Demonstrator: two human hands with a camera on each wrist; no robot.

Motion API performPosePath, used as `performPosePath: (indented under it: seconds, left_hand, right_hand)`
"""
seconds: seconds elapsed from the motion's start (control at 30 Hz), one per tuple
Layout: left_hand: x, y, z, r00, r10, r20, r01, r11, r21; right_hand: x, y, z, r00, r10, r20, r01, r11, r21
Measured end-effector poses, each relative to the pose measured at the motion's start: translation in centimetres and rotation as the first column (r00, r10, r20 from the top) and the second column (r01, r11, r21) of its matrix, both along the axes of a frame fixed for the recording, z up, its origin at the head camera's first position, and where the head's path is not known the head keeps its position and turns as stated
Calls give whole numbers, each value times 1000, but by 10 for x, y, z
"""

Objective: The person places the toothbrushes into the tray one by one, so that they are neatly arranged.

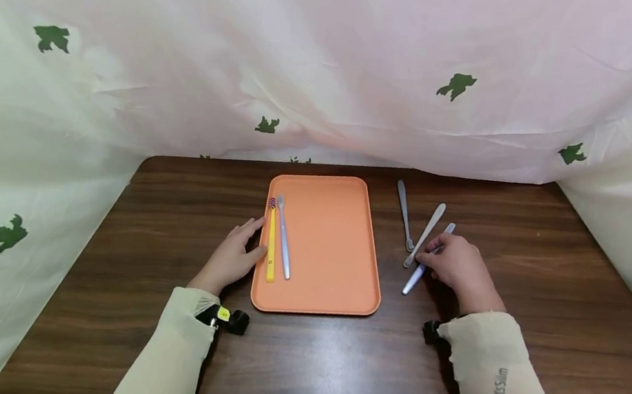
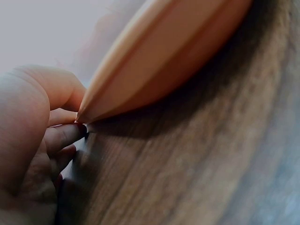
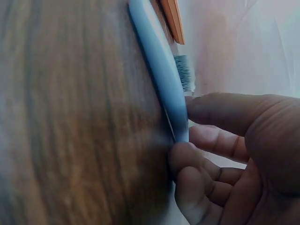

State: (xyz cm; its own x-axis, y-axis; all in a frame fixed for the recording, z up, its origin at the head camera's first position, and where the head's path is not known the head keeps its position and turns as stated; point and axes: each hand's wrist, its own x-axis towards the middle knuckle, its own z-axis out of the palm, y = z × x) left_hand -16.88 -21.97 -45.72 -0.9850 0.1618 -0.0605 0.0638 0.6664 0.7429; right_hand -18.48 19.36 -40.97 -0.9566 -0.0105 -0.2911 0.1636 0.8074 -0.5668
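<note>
My left hand point(image 1: 231, 257) holds the left edge of an orange tray point(image 1: 321, 302), its thumb at the rim and the other fingertips against the side; the left wrist view shows the fingers point(image 2: 65, 136) close to the tabletop. Inside the tray, a yellow toothbrush point(image 1: 272, 244) and a light blue toothbrush point(image 1: 284, 239) lie side by side along the left. Right of the tray, my right hand point(image 1: 454, 265) pinches a blue toothbrush point(image 3: 161, 65) by its handle, low over the table. A white toothbrush point(image 1: 426, 232) and a grey toothbrush point(image 1: 404, 210) lie beside that hand.
The dark wooden table point(image 1: 307, 378) runs back to a pale cloth backdrop point(image 1: 331, 62) with green leaf shapes. Bristles point(image 3: 184, 72) of another toothbrush show behind the held handle in the right wrist view.
</note>
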Motion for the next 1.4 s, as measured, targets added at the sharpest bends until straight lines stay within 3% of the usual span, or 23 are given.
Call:
performPosePath:
  seconds: [0.33,0.83,1.17,1.4]
  left_hand:
    - [2,1,0,1000,4,14,-4,1000,-8]
    - [9,-2,-5,1000,9,26,-9,1000,-1]
    - [6,0,-4,1000,16,24,-16,1000,-8]
    - [6,1,-1,1000,17,24,-17,1000,-9]
  right_hand:
    - [4,0,-1,1000,1,3,-1,1000,16]
    - [8,6,-9,998,-62,-16,61,996,-64]
    - [6,10,0,994,-100,-39,97,993,-72]
    - [5,6,6,992,-87,-95,76,990,-117]
